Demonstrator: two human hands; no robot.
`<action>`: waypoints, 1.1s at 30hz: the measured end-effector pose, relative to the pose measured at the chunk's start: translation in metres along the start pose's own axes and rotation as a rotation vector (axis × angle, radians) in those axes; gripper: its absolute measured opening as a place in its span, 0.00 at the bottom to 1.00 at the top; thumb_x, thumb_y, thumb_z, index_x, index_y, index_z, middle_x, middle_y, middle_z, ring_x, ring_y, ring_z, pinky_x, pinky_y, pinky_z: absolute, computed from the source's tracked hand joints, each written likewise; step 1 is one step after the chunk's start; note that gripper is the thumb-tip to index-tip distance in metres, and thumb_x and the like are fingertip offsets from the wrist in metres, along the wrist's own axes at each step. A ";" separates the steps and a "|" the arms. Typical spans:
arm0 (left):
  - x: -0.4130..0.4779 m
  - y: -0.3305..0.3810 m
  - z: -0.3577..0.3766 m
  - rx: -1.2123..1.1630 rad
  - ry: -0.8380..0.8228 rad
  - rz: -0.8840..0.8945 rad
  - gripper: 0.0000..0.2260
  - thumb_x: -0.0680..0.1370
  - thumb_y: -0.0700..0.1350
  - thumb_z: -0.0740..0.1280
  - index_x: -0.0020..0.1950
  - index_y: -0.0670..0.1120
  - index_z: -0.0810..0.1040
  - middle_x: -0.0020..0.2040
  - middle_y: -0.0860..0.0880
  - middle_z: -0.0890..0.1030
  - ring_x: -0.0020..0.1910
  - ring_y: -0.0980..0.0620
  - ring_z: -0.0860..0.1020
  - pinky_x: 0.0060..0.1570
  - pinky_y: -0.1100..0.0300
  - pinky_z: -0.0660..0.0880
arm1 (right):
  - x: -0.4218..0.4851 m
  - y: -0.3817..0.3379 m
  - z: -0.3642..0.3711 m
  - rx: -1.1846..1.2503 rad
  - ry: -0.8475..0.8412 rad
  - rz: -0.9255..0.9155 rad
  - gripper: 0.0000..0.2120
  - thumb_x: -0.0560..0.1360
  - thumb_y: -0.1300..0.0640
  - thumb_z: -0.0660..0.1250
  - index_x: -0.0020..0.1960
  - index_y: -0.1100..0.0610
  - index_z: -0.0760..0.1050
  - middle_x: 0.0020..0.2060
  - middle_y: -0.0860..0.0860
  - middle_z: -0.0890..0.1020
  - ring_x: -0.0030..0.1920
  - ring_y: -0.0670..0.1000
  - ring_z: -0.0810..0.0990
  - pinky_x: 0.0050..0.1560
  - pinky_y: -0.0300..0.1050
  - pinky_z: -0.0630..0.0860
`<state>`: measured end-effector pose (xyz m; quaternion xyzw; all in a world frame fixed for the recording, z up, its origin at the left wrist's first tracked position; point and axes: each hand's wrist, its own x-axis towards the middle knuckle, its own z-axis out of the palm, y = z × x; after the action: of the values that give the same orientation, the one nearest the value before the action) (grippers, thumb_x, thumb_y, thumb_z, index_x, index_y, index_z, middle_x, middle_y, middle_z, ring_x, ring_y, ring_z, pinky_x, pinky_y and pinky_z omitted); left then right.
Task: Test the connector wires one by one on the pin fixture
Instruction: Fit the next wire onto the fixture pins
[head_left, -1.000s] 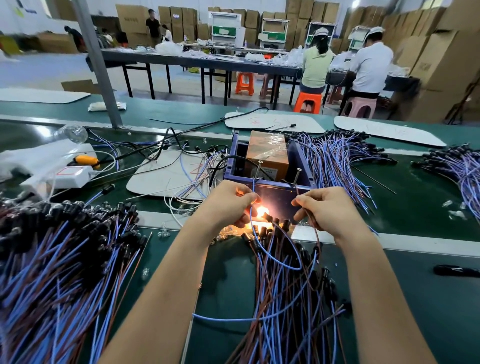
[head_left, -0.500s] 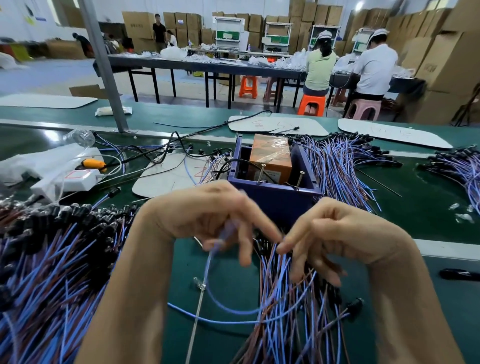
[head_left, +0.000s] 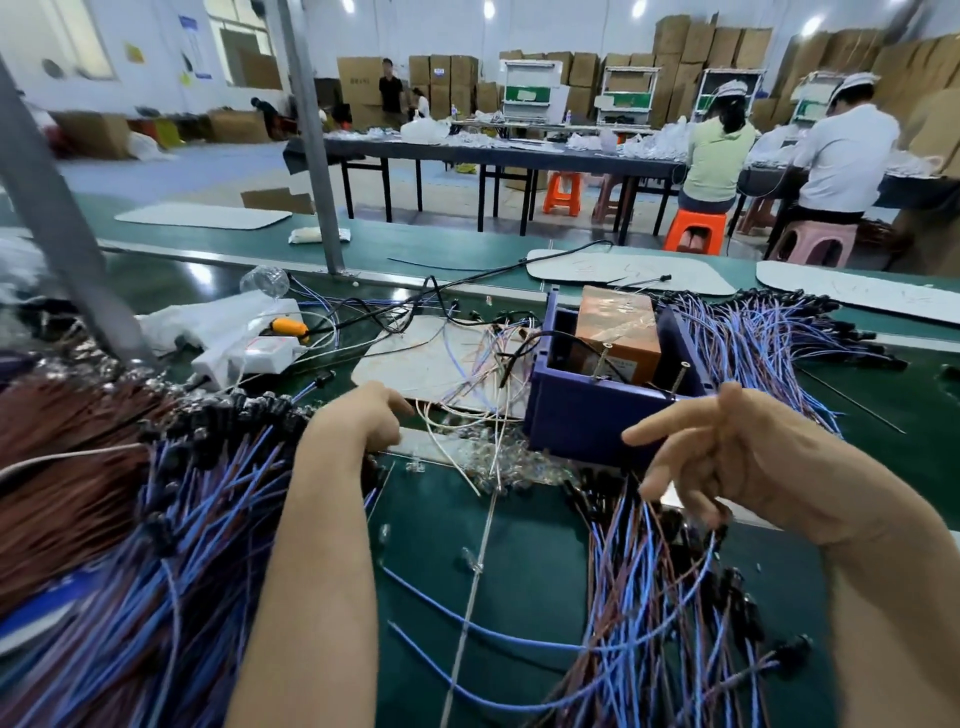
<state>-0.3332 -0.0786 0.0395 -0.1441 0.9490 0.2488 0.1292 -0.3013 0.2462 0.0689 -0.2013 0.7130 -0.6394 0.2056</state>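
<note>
Facing a green desk (head_left: 535, 519) in a carton-stacked workshop, you have the blue pin fixture (head_left: 582, 415) holding an orange box (head_left: 615, 322); connector wires (head_left: 649, 571) lie under your loosely spread right hand (head_left: 727, 452); left hand (head_left: 358, 421) grip: cannot tell.

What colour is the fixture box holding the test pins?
The fixture box is dark blue-violet, which shows best on its front wall in the head view.
</note>
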 end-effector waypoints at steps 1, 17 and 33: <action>0.000 -0.001 0.002 0.007 -0.032 0.005 0.20 0.76 0.33 0.65 0.66 0.47 0.75 0.62 0.43 0.78 0.60 0.44 0.77 0.62 0.54 0.73 | -0.002 -0.006 0.005 0.023 -0.049 -0.027 0.25 0.75 0.38 0.61 0.50 0.59 0.83 0.44 0.62 0.84 0.37 0.57 0.82 0.46 0.61 0.81; 0.007 -0.013 -0.013 0.213 0.354 -0.340 0.18 0.75 0.41 0.58 0.64 0.43 0.74 0.70 0.35 0.67 0.71 0.35 0.62 0.73 0.45 0.50 | -0.004 -0.017 0.018 0.123 -0.168 -0.076 0.32 0.62 0.30 0.73 0.50 0.57 0.84 0.37 0.61 0.84 0.26 0.51 0.77 0.27 0.38 0.74; 0.032 -0.018 -0.030 0.097 0.214 -0.282 0.05 0.76 0.41 0.59 0.50 0.42 0.71 0.55 0.42 0.76 0.55 0.42 0.74 0.60 0.51 0.69 | -0.003 -0.015 0.017 0.175 -0.207 -0.137 0.30 0.69 0.33 0.69 0.53 0.59 0.83 0.37 0.62 0.84 0.27 0.52 0.77 0.28 0.40 0.74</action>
<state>-0.3621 -0.1163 0.0469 -0.2953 0.9385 0.1655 0.0678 -0.2890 0.2325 0.0820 -0.2956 0.6141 -0.6876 0.2504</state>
